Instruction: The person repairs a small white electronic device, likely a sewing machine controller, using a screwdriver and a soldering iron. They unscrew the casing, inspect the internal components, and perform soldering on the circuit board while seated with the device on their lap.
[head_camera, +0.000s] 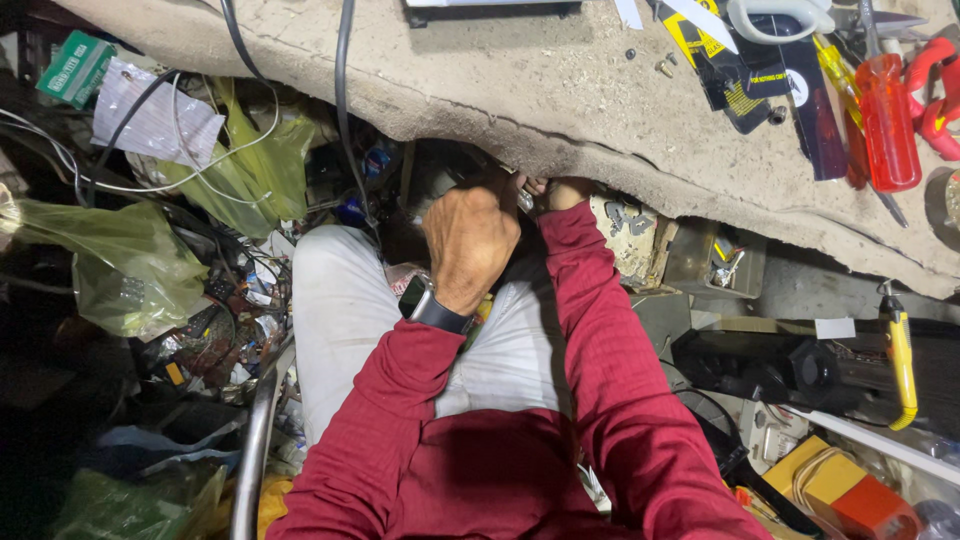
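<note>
Clenching left hand (470, 240), fingers curled, right hand (566, 192) hidden

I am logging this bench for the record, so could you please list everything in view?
worktable: one, worn beige top, across the upper frame
screwdriver: one, red handle, on the table at right
scissors: one pair, white handles, top right
cables: two, dark, hanging over the table edge
plastic bags: several, yellow-green, left under the table
utility knife: one, yellow, lower right
wristwatch: one, dark, left wrist
sleeves: two, dark red
left hand: fisted at the table edge
right hand: mostly hidden under the edge
</note>
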